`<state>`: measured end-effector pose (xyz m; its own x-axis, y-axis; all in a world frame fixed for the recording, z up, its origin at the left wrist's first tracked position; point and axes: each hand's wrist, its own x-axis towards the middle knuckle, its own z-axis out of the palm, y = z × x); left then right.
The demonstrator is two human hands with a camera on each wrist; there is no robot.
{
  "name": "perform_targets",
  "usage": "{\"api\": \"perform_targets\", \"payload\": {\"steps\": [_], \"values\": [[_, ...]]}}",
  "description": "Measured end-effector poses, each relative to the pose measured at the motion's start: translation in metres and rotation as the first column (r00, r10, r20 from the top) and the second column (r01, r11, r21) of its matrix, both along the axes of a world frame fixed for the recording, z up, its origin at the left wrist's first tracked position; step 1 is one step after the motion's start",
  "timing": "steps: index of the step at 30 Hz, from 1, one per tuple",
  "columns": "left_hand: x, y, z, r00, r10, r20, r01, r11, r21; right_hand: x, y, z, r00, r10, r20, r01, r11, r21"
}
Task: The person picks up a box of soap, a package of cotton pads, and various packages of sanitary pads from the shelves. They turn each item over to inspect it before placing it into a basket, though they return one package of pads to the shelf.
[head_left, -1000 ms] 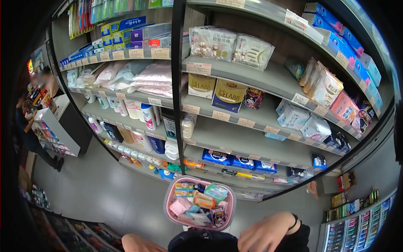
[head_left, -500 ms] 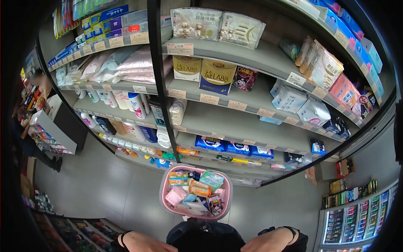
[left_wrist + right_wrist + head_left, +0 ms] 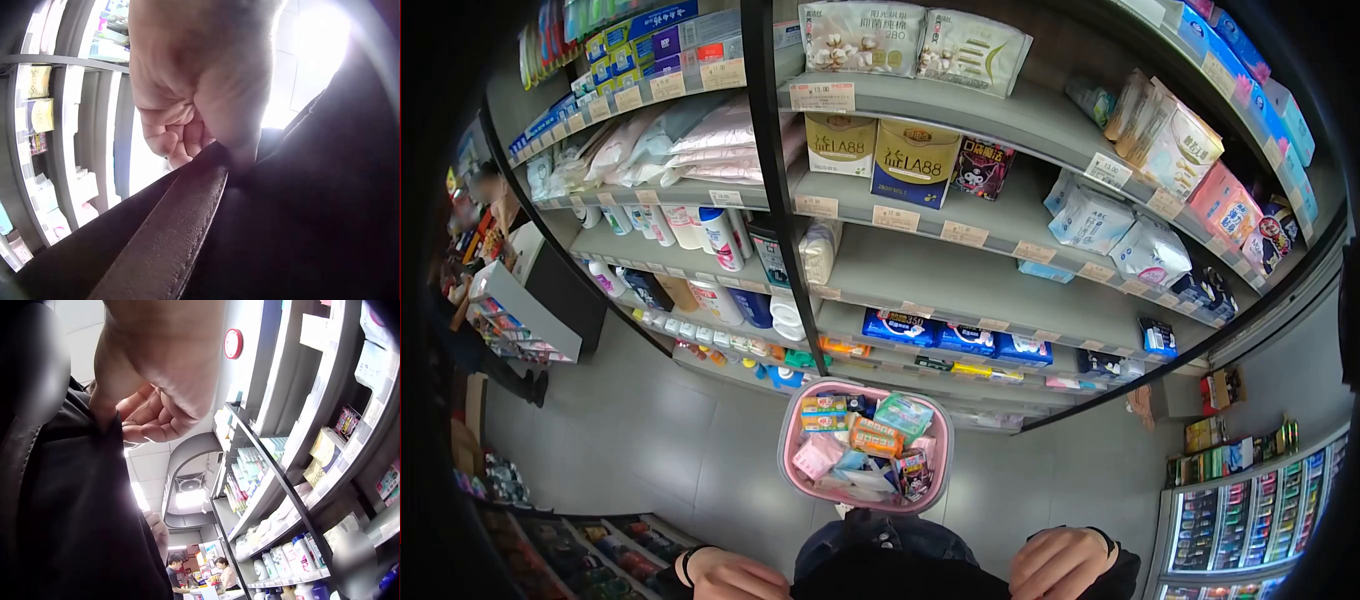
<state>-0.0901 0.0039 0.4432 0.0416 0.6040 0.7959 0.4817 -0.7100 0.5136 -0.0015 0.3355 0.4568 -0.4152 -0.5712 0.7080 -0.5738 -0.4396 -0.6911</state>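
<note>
Both hands are low in front of the body in the head view. My left hand [image 3: 735, 575] has curled fingers at the edge of the black top; in the left wrist view its thumb tip is hidden behind the dark cloth [image 3: 312, 206], beside a brown leather strap [image 3: 169, 231]. On the other side, my right hand [image 3: 1060, 562] pinches a fold of the black top [image 3: 81, 506] between thumb and fingers. Between the hands and the shelves stands a pink basket [image 3: 870, 507], holding an orange pack [image 3: 876, 438], a teal pack [image 3: 903, 416] and several other packets.
Curved shelves ahead carry cotton-tissue packs [image 3: 862, 40], gold-and-blue boxes [image 3: 913, 160], blue pad packs [image 3: 900, 326] and bottles [image 3: 722, 240]. A drinks display [image 3: 1250, 520] stands at right, dark low shelves [image 3: 590, 555] at lower left. A person stands by a counter [image 3: 565, 290] at far left.
My right hand has drawn down and back to the body from beside the basket. My left hand has come further into view. The head view has shifted, with shelves and basket moving up and left.
</note>
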Motion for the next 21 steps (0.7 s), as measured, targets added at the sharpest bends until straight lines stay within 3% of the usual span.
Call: {"api": "perform_targets", "payload": {"steps": [2, 3, 4, 5, 7, 11, 13, 15, 17, 18, 19, 20, 21], "values": [[-0.002, -0.001, -0.003, 0.999, -0.021, 0.038, 0.02, 0.999, 0.041, -0.002, -0.003, 0.001, 1.0, 0.003, 0.011, -0.003, 1.0, -0.006], [-0.005, 0.002, -0.004, 0.999, -0.025, 0.043, 0.023, 0.999, 0.041, -0.007, -0.007, 0.003, 0.991, 0.121, 0.055, -0.124, 0.991, 0.049], [-0.007, 0.006, -0.005, 0.987, -0.136, 0.082, 0.133, 0.99, 0.046, -0.01, -0.011, 0.004, 0.966, 0.235, 0.105, -0.246, 0.965, 0.097], [-0.009, 0.01, -0.005, 0.962, -0.245, 0.119, 0.239, 0.969, 0.055, -0.01, -0.014, -0.001, 0.966, 0.233, 0.11, -0.244, 0.965, 0.096], [-0.013, 0.014, -0.005, 0.942, -0.309, 0.133, 0.302, 0.951, 0.069, -0.008, -0.019, -0.015, 0.941, 0.305, 0.146, -0.318, 0.945, 0.075], [-0.02, 0.02, -0.005, 0.902, -0.426, 0.069, 0.419, 0.903, 0.098, -0.011, -0.025, -0.028, 0.944, 0.292, 0.154, -0.3, 0.954, 0.028], [-0.029, 0.02, -0.011, 0.857, -0.513, 0.045, 0.513, 0.858, 0.002, -0.013, -0.028, -0.029, 0.94, 0.297, 0.168, -0.308, 0.95, 0.042], [-0.041, 0.025, -0.019, 0.648, -0.759, 0.072, 0.743, 0.608, -0.279, -0.015, -0.031, -0.034, 0.937, 0.301, 0.179, -0.315, 0.948, 0.053], [-0.052, 0.032, -0.047, 0.578, -0.787, 0.215, 0.815, 0.546, -0.195, -0.012, -0.034, -0.046, 0.957, 0.229, 0.177, -0.236, 0.972, 0.021], [-0.064, 0.036, -0.066, 0.556, -0.762, 0.331, 0.825, 0.554, -0.11, -0.007, -0.032, -0.055, 0.96, 0.22, 0.176, -0.226, 0.974, 0.016], [-0.077, 0.04, -0.085, 0.518, -0.733, 0.44, 0.824, 0.565, -0.028, 0.004, -0.027, -0.067, 0.953, 0.102, 0.285, -0.115, 0.993, 0.031], [-0.084, 0.027, -0.099, 0.709, -0.316, 0.631, 0.578, 0.773, -0.263, 0.015, -0.023, -0.079, 0.921, -0.019, 0.389, -0.004, 0.998, 0.057], [-0.091, 0.015, -0.115, 0.734, 0.179, 0.655, 0.29, 0.79, -0.54, 0.028, -0.022, -0.09, 0.871, -0.137, 0.472, 0.111, 0.99, 0.083]]}}
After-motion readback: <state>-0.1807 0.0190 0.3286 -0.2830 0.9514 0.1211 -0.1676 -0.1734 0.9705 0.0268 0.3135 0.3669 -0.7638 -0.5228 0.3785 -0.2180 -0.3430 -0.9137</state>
